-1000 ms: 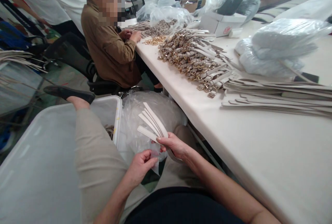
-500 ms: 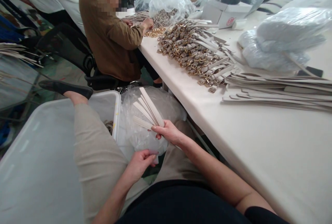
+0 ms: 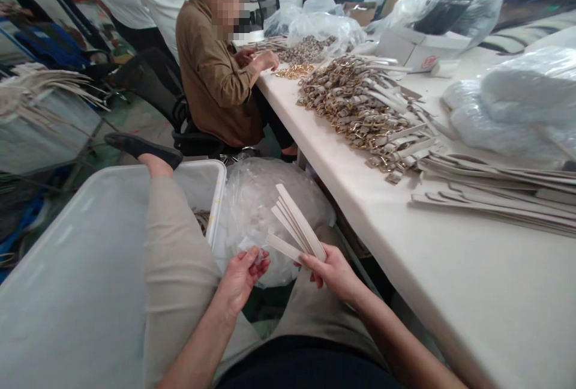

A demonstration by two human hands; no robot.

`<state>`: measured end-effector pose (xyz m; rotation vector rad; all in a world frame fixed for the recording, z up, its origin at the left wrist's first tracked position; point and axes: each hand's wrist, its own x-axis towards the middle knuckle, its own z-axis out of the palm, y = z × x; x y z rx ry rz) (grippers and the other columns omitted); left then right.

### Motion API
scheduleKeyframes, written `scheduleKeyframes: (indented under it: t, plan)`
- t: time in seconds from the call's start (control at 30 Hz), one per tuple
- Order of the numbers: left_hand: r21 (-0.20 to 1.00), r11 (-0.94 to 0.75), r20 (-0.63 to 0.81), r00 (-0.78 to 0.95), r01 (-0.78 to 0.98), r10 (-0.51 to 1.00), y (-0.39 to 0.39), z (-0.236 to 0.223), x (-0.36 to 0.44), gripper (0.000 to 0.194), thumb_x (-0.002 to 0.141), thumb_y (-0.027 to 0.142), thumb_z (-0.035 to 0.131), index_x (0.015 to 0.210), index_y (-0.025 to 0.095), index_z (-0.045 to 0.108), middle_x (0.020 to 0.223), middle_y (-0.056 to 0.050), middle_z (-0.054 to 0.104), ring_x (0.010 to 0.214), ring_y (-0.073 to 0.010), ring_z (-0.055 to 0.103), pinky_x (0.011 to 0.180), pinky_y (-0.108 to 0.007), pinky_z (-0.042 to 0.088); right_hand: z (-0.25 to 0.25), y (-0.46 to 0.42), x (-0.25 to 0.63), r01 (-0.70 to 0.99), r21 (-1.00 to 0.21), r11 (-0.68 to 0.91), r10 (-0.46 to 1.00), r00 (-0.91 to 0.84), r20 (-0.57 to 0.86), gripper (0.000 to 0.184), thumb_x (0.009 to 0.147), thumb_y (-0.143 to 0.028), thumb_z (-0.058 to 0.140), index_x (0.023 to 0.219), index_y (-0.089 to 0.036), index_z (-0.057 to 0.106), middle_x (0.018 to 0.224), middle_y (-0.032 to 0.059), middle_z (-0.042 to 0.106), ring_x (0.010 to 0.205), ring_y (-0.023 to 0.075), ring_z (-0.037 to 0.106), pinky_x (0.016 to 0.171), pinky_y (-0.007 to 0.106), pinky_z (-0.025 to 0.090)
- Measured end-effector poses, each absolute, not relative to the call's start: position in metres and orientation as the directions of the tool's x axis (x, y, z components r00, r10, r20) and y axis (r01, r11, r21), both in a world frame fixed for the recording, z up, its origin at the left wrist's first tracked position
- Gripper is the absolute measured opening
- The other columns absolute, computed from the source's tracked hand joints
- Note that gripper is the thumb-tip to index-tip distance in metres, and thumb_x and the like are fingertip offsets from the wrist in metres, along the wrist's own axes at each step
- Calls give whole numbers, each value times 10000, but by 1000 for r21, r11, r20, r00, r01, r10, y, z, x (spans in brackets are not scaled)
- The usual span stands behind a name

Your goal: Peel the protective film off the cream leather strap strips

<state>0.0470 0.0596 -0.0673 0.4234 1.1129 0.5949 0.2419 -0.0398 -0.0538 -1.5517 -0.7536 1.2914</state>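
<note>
Several flat beige straps point(image 3: 294, 218) fan out from my right hand point(image 3: 330, 272), which is closed round their lower ends. One strap lies apart from the others and points toward my left hand point(image 3: 243, 272). Its thumb and fingers are pinched on a small, thin whitish scrap point(image 3: 258, 256), perhaps film or paper; I cannot tell which. Behind both hands a big clear plastic bag point(image 3: 265, 197) stands between the white tub and the table.
The white table point(image 3: 360, 197) carries a heap of straps with gold buckles point(image 3: 360, 107), a stack of long strips point(image 3: 495, 191) and plastic-wrapped bundles point(image 3: 517, 101). On the left stands a white tub point(image 3: 85, 245). A co-worker in a brown shirt point(image 3: 211, 77) sits beyond, hands at the table.
My left hand has risen, turning its fingers upward with the scrap. My right hand has moved right and down in view with the straps. The camera view has shifted, so the surroundings sit further right.
</note>
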Motion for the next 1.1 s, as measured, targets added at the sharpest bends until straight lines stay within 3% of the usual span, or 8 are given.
scheduleKeyframes:
  t: [0.13,0.23,0.37,0.57,0.7,0.8,0.9,1.1]
  plan:
    - [578,760,-700,297,-299,649,61,-71,51,252,697,261,881,799,132,690,796,-49,749,663,-137,690,658,-242,578,-46,-62,234,5,-914,-406,890,231,-394,322,834,-464,645,812,-143,672,623,3,610,428,85,468,369,189,381]
    - [567,758,-692,313,-323,651,59,-71,53,375,588,330,944,798,134,703,811,-62,757,696,-157,695,648,-253,577,-46,-65,228,70,-912,-404,897,226,-380,297,856,-436,626,795,-147,664,565,-43,493,430,88,456,374,187,386]
    - [584,749,-667,341,-313,663,56,-66,52,514,456,402,984,806,123,731,809,-63,758,715,-160,690,662,-255,577,-51,-61,227,157,-912,-378,915,214,-342,264,885,-392,591,809,-148,655,591,-44,476,444,88,463,391,188,380]
    - [572,771,-677,369,-281,637,45,-60,51,537,425,408,992,804,114,748,772,-42,740,701,-156,676,697,-271,571,-56,-62,226,227,-898,-377,917,229,-327,242,905,-363,568,821,-154,656,586,-39,506,439,88,479,422,191,384]
    - [568,783,-634,471,-253,613,25,-63,57,466,510,433,962,782,122,747,772,-49,728,697,-155,649,739,-288,541,-52,-52,218,163,-919,-359,924,200,-326,316,903,-438,578,786,-153,651,621,-11,574,443,90,479,422,196,390]
    - [697,688,-543,478,-204,691,23,-66,53,427,600,481,905,743,110,750,713,-48,692,665,-142,587,710,-266,491,-42,-46,217,75,-938,-338,940,84,-331,403,888,-529,595,808,-141,668,684,30,648,473,101,511,459,214,423]
    - [809,569,-495,352,-146,794,33,-64,37,405,608,473,894,709,107,751,653,-38,656,644,-135,541,674,-248,444,-32,-47,226,44,-937,-346,936,-56,-348,451,888,-562,607,951,-126,704,735,53,690,534,126,574,534,240,469]
    - [715,616,-526,326,-332,786,34,-45,22,379,561,412,918,768,129,774,759,-79,714,707,-162,608,715,-266,484,-28,-31,221,186,-930,-317,933,-117,-341,524,907,-580,578,1141,-128,704,688,36,680,515,131,580,534,255,470]
